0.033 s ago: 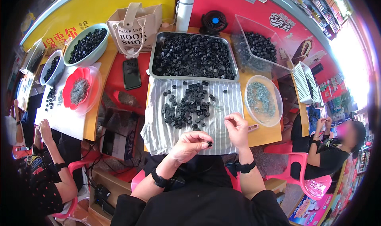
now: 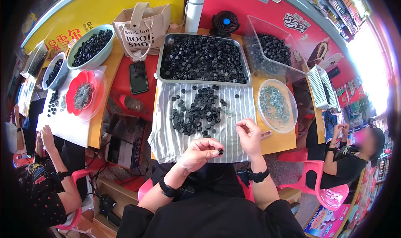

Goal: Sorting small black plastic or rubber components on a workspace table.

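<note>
My left hand pinches a small round black piece between thumb and fingertips, over the near edge of a striped grey-and-white cloth. To its right, my right hand is raised over the cloth's right side, thumb and forefinger pressed together. Anything in that pinch is too small to make out. Ahead of both hands, a heap of similar black pieces lies on the cloth, with a few thin metal bits at its right edge. Right of the cloth, a clear round tub holds many thin metal pieces.
Behind the cloth stands a metal tray full of black pieces. A clear bin, a fan, a white bottle and a tote bag are at the back. Co-workers sit at left and right.
</note>
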### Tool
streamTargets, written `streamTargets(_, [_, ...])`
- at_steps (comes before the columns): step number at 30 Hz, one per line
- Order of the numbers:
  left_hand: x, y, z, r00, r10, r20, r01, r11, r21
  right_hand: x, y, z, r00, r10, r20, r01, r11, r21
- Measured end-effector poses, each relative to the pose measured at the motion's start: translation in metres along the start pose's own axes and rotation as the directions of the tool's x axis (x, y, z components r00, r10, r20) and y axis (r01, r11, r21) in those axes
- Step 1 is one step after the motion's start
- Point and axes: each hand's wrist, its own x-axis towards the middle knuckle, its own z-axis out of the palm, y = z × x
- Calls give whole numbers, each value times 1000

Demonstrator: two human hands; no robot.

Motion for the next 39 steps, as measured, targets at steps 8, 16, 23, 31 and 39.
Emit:
streamTargets(8, [0, 0, -2, 999, -2, -37, 3, 1000, 28, -5, -6, 3, 989, 52, 135, -79, 976, 204])
streamTargets(16, [-3, 4, 5, 999, -5, -36, 4, 1000, -21, -11, -23, 32, 980, 75, 184, -109, 977, 183])
streamTargets(23, [-4, -1, -2, 1000, 10, 9, -10, 1000, -19, -2, -26, 46, 981, 12, 192, -18, 999, 29])
streamTargets(31, [-4, -2, -6, 1000, 17, 13, -17, 999, -28, 9, -38, 45, 965, -33, 259, 67, 990, -123])
streamTargets(39, [-7, 0, -5, 999, 18, 29, -17, 999, -39, 28, -55, 49, 826, -189, 531, 408, 850, -333])
